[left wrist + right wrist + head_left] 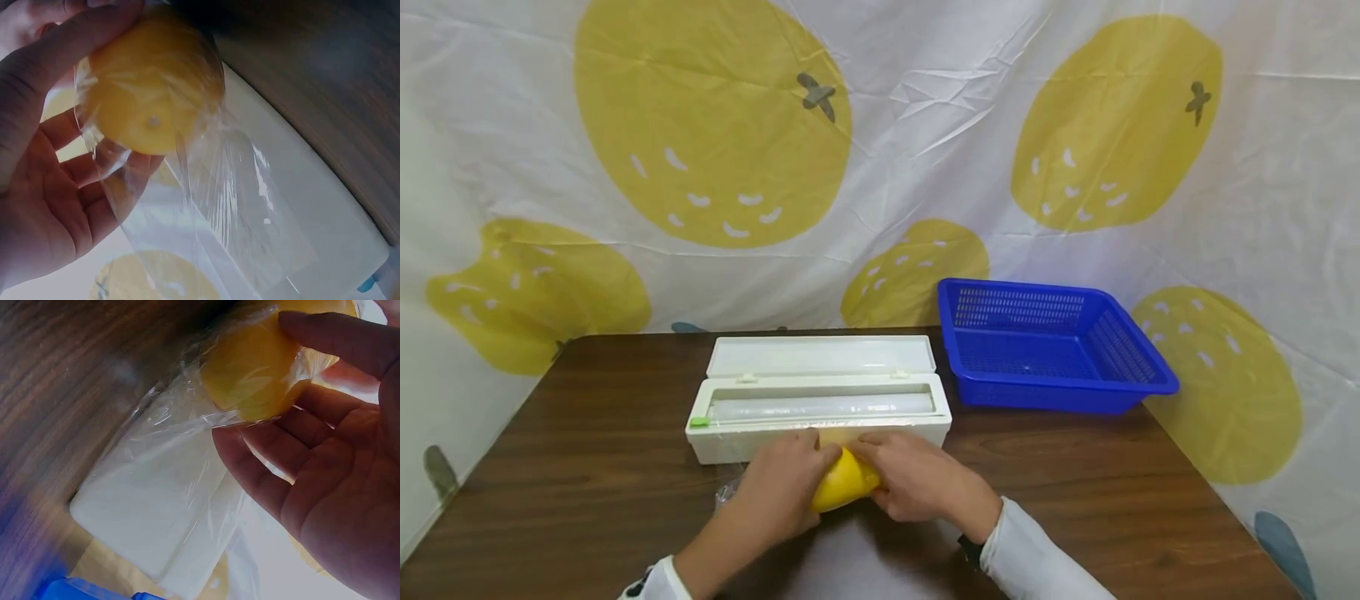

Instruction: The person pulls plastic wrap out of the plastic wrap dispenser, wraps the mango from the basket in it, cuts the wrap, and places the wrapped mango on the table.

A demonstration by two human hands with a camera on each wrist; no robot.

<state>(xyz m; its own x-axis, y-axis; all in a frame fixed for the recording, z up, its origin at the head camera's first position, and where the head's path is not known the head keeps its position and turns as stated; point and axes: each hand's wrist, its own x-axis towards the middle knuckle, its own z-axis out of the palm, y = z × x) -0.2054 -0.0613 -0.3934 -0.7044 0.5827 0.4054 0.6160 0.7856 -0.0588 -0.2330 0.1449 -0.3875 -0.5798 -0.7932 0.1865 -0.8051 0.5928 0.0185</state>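
Both hands hold a yellow, lemon-like fruit [844,481] in front of the wrap dispenser. Clear plastic wrap [219,181] lies over the fruit and stretches from it to the dispenser. My left hand [784,482] grips the fruit's left end, thumb on top and fingers around the side. At the other end, my right hand [917,473] holds it through the wrap, with its thumb and fingers on opposite sides in the right wrist view. The white dispenser box [715,447] has its lid [820,356] raised, showing a roll of wrap [820,407] inside.
A blue plastic basket [1045,392] stands at the back right of the brown wooden table [602,467]. A green slide cutter [699,422] sits at the dispenser's left front. Behind the table hangs a lemon-print cloth [910,125]. Crumpled wrap [727,490] shows beside the left hand.
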